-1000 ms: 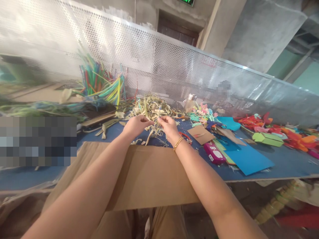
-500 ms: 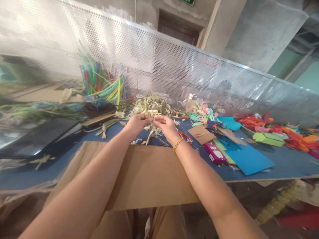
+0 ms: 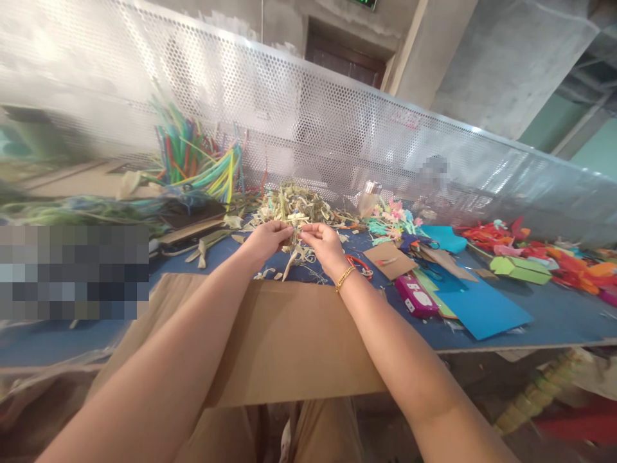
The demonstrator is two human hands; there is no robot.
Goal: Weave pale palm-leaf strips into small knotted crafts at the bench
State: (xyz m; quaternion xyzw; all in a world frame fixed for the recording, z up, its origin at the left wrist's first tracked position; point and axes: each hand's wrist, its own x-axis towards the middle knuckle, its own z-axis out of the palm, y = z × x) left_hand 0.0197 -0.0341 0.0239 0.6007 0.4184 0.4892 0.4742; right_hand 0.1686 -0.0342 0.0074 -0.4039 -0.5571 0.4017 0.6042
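Note:
My left hand (image 3: 264,244) pinches a small piece of dried leaf strips (image 3: 290,258), with a pale strip dangling below the fingertips. Its upper part blends into the heap behind, so its full shape is unclear. Close beside it, my right hand (image 3: 324,247) has thumb and forefinger pressed together; whatever is between them is too small to name. A gold chain bracelet (image 3: 345,279) circles the right wrist. Beyond the fingers lies a heap of dry leaf strips (image 3: 294,196). Below my forearms, a brown cardboard sheet (image 3: 299,347) spans from the table edge to my lap.
A perforated metal screen (image 3: 270,109) backs the blue table (image 3: 569,315). Colourful pipe-like strands (image 3: 193,154) stand at left. On the right are orange-handled scissors (image 3: 359,265), a purple box (image 3: 417,297), blue paper (image 3: 482,308), a bottle (image 3: 369,198) and red-orange scraps (image 3: 578,263).
My fingertips have drawn slightly apart, leaving a wider gap between the two hands. Both forearms and the cardboard stay almost where they were.

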